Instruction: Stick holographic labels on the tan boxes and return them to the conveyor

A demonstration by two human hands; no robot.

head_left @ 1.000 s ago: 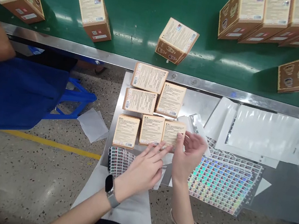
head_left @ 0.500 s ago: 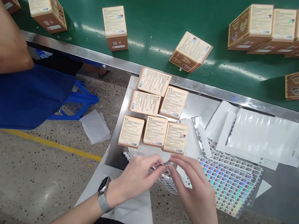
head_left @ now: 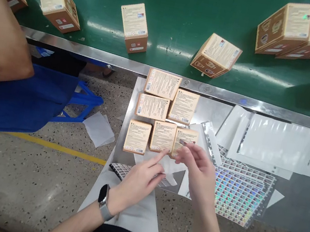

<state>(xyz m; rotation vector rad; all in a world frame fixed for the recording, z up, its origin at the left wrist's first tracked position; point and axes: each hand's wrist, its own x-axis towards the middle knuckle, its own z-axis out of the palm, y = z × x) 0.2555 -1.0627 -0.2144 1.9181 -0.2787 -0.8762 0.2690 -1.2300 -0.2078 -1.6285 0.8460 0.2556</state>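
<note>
My right hand (head_left: 198, 167) pinches a small dark sticker (head_left: 183, 141) between thumb and fingertips, over the front right box (head_left: 187, 134). Its fingers hide the lower part of that box. Left of it, my left hand (head_left: 142, 179) has its index finger stretched out to the lower edge of the front middle box (head_left: 163, 135); whether they touch, I cannot tell. The other fingers are loosely bent, with nothing seen in them. Under this hand lie a sticker sheet (head_left: 121, 169) with a curled edge and a white backing paper (head_left: 169, 178). Another box (head_left: 137, 137) stands at the front left.
Three more boxes (head_left: 162, 83) stand behind on the metal table (head_left: 292, 204). Shiny sticker sheets (head_left: 240, 191) and white sheets (head_left: 282, 142) lie to the right. Several boxes (head_left: 135, 24) stand on the green conveyor belt (head_left: 180, 4). A co-worker's arm (head_left: 11, 30) reaches in from the left.
My hands have parted. The right one has moved up over the front right box with the small sticker, while the left index finger has straightened. Boxes on the belt have shifted right.
</note>
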